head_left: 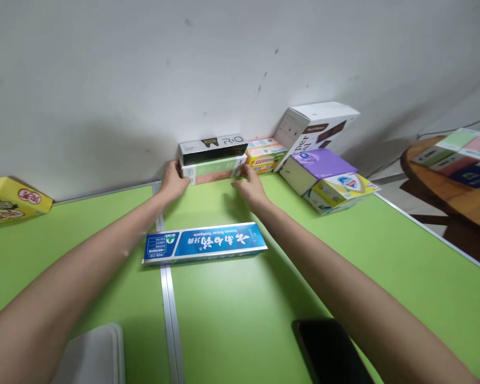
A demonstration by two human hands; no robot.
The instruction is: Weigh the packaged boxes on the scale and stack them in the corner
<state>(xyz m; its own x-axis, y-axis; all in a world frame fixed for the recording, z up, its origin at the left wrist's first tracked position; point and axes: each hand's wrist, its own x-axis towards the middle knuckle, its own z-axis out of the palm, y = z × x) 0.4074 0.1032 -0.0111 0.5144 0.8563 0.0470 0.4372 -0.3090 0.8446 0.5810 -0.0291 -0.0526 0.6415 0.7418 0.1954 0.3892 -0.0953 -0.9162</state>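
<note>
Against the wall, a black and silver carton with a tooth mark (214,150) lies on top of a long green and pink carton (215,171). My left hand (174,182) is closed around the left end of the lower carton, its fingers partly hidden behind. At the opposite end, my right hand (250,185) grips the same carton, with the thumb in front and the fingertips at its edge. A blue toothpaste box (206,242) lies on the green table between my forearms, touched by neither hand.
Right of the stack are orange and yellow boxes (266,154), a leaning white box (318,125), a purple pack (320,165) and a yellow soap box (340,191). A yellow carton (16,201) stands left. Nearer are a phone (330,352) and a white object (94,357).
</note>
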